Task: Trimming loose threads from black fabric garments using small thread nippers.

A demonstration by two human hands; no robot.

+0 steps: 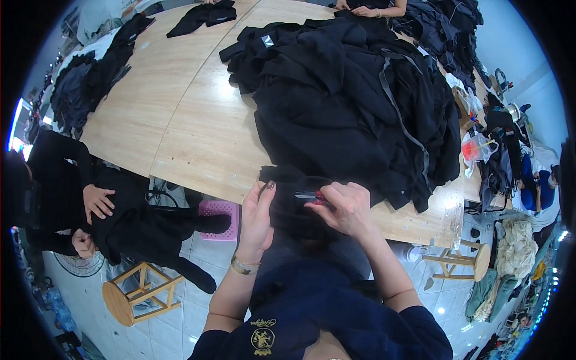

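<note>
My left hand (258, 215) pinches the edge of a black garment (294, 177) at the near edge of the table. In my right hand (348, 209) is a small pair of thread snips (307, 195) with red handles, its metal blades pointing left toward my left hand. The blades lie over the dark cloth; whether they touch it I cannot tell. Just beyond my hands a large heap of black garments (324, 108) covers much of the table, with a grey drawstring (393, 99) trailing across it.
The wooden table (198, 132) stretches away in front. At the left a person (60, 186) in black handles dark cloth. Another person's hands (366, 11) work at the far edge. Wooden stools (123, 303) stand on both sides, with a pink plastic stool (219, 233) under the table edge.
</note>
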